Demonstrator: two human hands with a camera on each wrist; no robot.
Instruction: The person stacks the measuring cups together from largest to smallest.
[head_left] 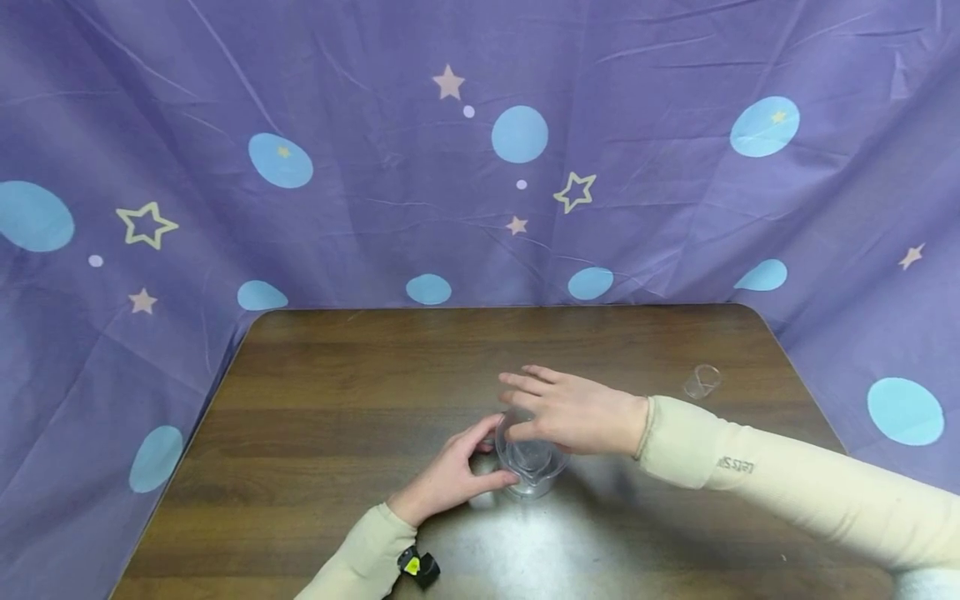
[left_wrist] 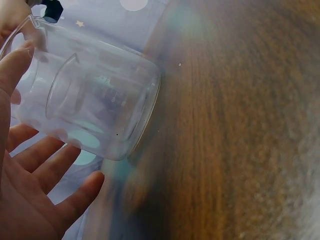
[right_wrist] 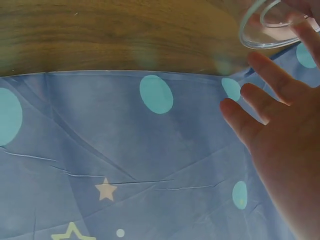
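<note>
A large clear glass beaker [head_left: 551, 475] stands upright on the table, a smaller beaker [left_wrist: 95, 102] nested inside it. My left hand [head_left: 453, 473] holds the large beaker from the left, its thumb at the near rim and its fingers curved along the far side. Over the mouth of the beakers is my right hand [head_left: 566, 408], fingers spread and fairly straight, thumb lowest across the opening. In the right wrist view the glass rim [right_wrist: 243, 37] shows beside the forefinger, and nothing is gripped there.
A small clear glass vessel [head_left: 702, 382] stands at the back right of the brown wooden table [head_left: 337, 375], beyond the right forearm. A purple curtain [head_left: 375, 167] with stars and blue dots hangs behind and along both sides.
</note>
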